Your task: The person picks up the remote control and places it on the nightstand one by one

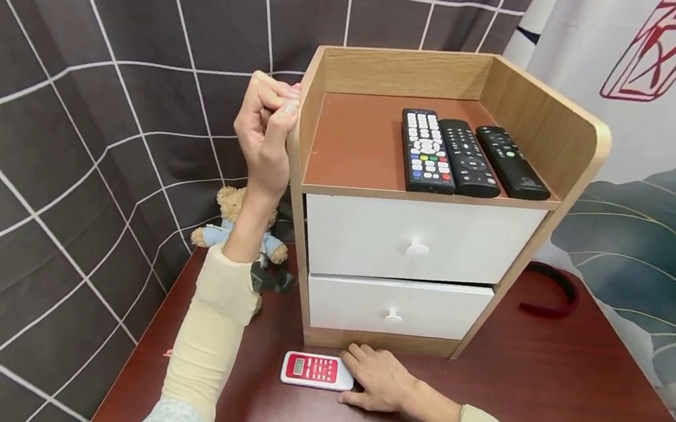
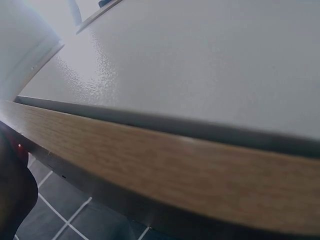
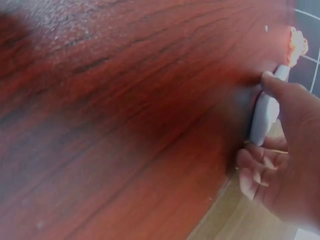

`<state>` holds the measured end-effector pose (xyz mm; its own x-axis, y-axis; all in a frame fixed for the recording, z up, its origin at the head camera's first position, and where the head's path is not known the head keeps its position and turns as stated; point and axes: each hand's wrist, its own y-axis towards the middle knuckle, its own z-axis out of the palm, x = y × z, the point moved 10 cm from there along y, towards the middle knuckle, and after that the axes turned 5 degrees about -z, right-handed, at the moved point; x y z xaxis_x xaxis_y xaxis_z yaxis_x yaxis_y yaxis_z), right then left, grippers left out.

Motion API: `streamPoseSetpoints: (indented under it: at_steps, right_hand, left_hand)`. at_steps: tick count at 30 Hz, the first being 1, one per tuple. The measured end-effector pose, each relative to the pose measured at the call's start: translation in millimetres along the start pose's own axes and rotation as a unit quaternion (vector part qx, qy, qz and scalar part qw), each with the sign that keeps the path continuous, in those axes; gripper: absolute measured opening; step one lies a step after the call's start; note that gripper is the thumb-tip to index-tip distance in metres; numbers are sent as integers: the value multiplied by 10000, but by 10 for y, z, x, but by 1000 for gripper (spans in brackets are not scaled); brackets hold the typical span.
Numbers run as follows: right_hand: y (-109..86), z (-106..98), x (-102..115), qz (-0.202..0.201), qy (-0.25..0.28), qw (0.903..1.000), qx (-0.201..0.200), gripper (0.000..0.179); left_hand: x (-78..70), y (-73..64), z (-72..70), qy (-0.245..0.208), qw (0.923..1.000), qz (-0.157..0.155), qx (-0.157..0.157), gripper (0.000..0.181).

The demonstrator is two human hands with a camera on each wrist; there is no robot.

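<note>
A small wooden cabinet [image 1: 430, 203] with two white drawers stands on the dark red table. My left hand [image 1: 268, 126] holds the upper front edge of its left side panel [image 1: 303, 133], fingers curled at the edge. In the left wrist view the wood edge [image 2: 150, 150] runs close beneath a white drawer front [image 2: 210, 65]. On the table before the cabinet lies a white remote control [image 1: 313, 370] with a red keypad and small display. My right hand [image 1: 379, 378] grips its right end; the right wrist view shows thumb and fingers on opposite sides of the remote [image 3: 265, 115].
Three black remotes [image 1: 428, 153] lie side by side on the cabinet's top shelf [image 1: 357, 138]. Behind my left forearm sits a teddy bear [image 1: 231, 204] in blue. A dark red headband [image 1: 568, 294] rests right of the cabinet. Dark gridded cloth [image 1: 109, 114] hangs behind and left.
</note>
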<state>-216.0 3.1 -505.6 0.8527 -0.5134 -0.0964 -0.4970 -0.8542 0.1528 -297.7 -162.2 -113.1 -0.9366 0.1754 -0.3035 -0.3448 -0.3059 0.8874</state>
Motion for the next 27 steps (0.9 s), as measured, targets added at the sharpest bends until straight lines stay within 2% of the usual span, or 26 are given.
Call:
streamPoseSetpoints:
  at_steps: [6, 12, 14, 17, 19, 20, 22, 23, 24, 27]
  right_hand:
    - [28, 125, 16, 247, 1043, 9938, 308, 48]
    - [29, 148, 41, 443, 1602, 9856, 300, 48]
    - [11, 160, 40, 643, 1915, 9787, 353, 48]
    - [-30, 175, 31, 1056, 2572, 9595, 454, 47]
    - [-65, 181, 38, 1285, 3162, 9385, 510, 43]
    - [-83, 181, 47, 1384, 3507, 9246, 539, 40]
    - [-119, 171, 82, 1517, 4316, 8873, 593, 33]
    - [-134, 169, 110, 1557, 4790, 8616, 640, 29]
    - [-148, 159, 149, 1563, 5287, 8313, 706, 26]
    - [-191, 82, 241, 1573, 6360, 7502, 892, 21]
  left_hand:
    - [8, -13, -11, -14, 10000, -12, 4, 8]
    - [-1, 1, -3, -14, 10000, 36, 25, 9]
    - [-2, 2, -4, -24, 10000, 23, 18, 9]
    - [-1, 4, 0, -31, 10000, -1, 27, 9]
    - [2, 7, 5, -36, 10000, -15, 44, 9]
    - [4, 8, 9, -39, 10000, -20, 53, 9]
    - [6, 9, 11, -50, 10000, -23, 57, 9]
    - [7, 8, 10, -59, 10000, -22, 53, 9]
    - [6, 8, 9, -57, 10000, -18, 52, 9]
    - [1, 9, 5, -36, 10000, -19, 83, 9]
